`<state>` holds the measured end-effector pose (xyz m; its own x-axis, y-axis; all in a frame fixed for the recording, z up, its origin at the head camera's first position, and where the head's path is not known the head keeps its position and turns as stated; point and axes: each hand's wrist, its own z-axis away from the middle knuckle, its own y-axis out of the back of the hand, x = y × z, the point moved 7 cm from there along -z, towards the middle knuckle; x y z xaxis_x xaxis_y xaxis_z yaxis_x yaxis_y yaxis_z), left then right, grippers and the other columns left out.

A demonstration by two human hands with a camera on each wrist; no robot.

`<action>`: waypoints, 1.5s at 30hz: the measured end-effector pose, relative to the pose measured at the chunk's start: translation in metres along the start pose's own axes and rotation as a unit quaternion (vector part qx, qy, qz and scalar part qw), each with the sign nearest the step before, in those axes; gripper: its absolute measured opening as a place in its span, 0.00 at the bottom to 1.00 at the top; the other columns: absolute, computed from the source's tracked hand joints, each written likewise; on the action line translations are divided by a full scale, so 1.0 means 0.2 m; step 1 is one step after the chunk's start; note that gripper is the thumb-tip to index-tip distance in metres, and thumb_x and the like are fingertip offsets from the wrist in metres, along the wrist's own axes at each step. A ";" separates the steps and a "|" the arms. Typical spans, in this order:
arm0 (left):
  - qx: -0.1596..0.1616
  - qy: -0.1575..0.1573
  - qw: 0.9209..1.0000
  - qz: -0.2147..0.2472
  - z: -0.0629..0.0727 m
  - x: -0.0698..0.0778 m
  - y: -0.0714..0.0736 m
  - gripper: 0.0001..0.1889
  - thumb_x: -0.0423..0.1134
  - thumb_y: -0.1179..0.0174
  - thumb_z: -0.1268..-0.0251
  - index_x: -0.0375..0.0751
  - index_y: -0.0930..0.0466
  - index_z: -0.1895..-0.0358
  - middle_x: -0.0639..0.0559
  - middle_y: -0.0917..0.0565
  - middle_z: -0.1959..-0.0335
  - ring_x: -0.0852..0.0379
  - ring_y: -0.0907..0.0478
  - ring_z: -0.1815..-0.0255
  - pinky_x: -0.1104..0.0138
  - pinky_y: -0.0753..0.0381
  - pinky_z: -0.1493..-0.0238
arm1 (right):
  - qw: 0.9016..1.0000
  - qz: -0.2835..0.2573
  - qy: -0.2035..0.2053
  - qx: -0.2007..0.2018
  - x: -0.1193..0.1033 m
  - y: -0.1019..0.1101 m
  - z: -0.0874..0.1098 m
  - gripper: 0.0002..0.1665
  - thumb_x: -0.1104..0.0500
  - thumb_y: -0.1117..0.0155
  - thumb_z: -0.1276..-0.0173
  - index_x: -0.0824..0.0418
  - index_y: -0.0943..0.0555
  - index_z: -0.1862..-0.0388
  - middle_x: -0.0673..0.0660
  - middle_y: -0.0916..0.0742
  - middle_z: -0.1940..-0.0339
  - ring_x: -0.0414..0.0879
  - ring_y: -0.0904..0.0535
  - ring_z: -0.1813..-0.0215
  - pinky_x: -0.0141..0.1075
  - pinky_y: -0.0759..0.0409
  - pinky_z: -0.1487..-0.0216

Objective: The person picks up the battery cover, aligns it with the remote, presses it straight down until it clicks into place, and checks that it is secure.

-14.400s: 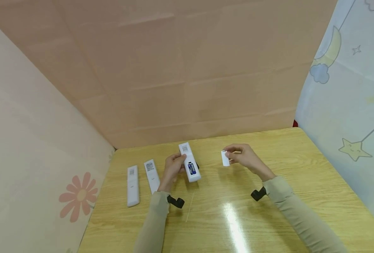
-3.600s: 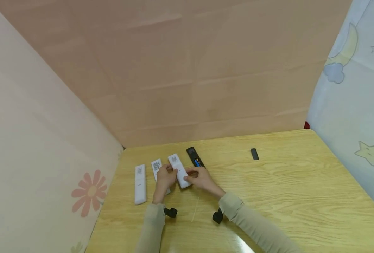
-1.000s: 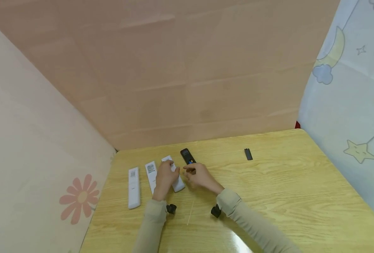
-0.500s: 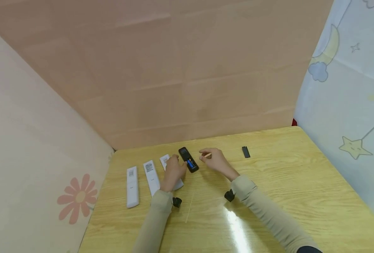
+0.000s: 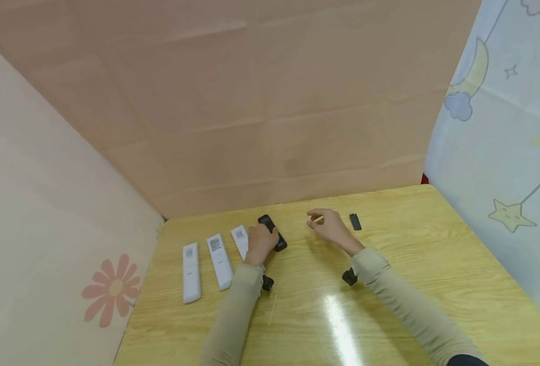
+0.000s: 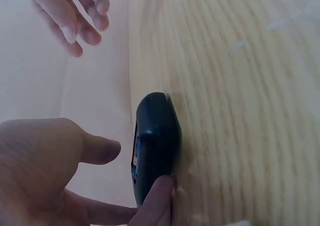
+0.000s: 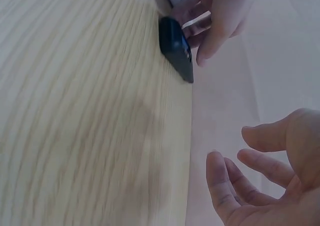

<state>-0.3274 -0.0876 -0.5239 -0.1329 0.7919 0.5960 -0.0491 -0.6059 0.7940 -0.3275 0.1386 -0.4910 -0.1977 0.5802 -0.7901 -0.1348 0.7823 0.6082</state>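
Note:
A black remote control (image 5: 267, 221) lies on the table with its battery compartment uncovered; a bit of battery shows in the left wrist view. My left hand (image 5: 261, 242) reaches over it. In the left wrist view its fingertips touch the long side of the black remote (image 6: 157, 131), while the thumb (image 6: 102, 149) stays apart from it. My right hand (image 5: 331, 227) hovers to the right, fingers loosely bent and holding nothing. The black battery cover (image 5: 355, 221) rests on the table just beyond the right hand.
Three white remotes lie face down at the left: the outer one (image 5: 191, 274), the middle one (image 5: 219, 262), and the nearest one (image 5: 240, 239), partly hidden by my left hand. The wooden table (image 5: 402, 244) ends at a pinkish-brown cloth backdrop (image 5: 297, 127).
The white remote held earlier, with its cover back on, has been set down beside the others. My left hand has moved right onto the black remote; my right hand has drawn away rightward.

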 end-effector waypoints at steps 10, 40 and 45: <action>0.009 0.031 0.999 0.008 -0.07 0.00 -0.01 0.19 0.40 0.37 0.24 0.24 0.16 0.68 0.24 0.23 0.51 0.45 0.22 0.76 0.60 0.22 0.81 | 0.999 0.038 0.007 0.011 0.07 0.13 0.01 0.23 0.60 0.37 0.19 0.70 0.19 0.31 0.71 0.12 0.43 0.65 0.10 0.48 0.47 0.09 0.60; 0.002 0.096 0.994 0.054 -0.12 -0.05 0.02 0.27 0.44 0.26 0.33 0.24 0.19 0.41 0.32 0.13 0.55 0.43 0.13 0.62 0.55 0.11 0.62 | 0.996 0.079 -0.019 0.031 0.28 0.32 -0.01 0.28 0.59 0.38 0.20 0.73 0.24 0.28 0.75 0.16 0.38 0.69 0.13 0.43 0.56 0.11 0.48; 0.005 0.103 0.993 0.049 -0.12 -0.05 0.02 0.29 0.45 0.26 0.34 0.24 0.19 0.39 0.31 0.14 0.52 0.42 0.13 0.58 0.54 0.11 0.59 | 0.995 0.091 -0.017 0.038 0.33 0.34 0.00 0.27 0.64 0.38 0.22 0.75 0.24 0.29 0.78 0.17 0.38 0.71 0.14 0.44 0.58 0.11 0.49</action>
<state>-0.3502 -0.0989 -0.5296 -0.3364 0.6967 0.6336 -0.0157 -0.6769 0.7359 -0.3507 0.2305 -0.5011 -0.1787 0.7198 -0.6708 -0.0265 0.6780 0.7345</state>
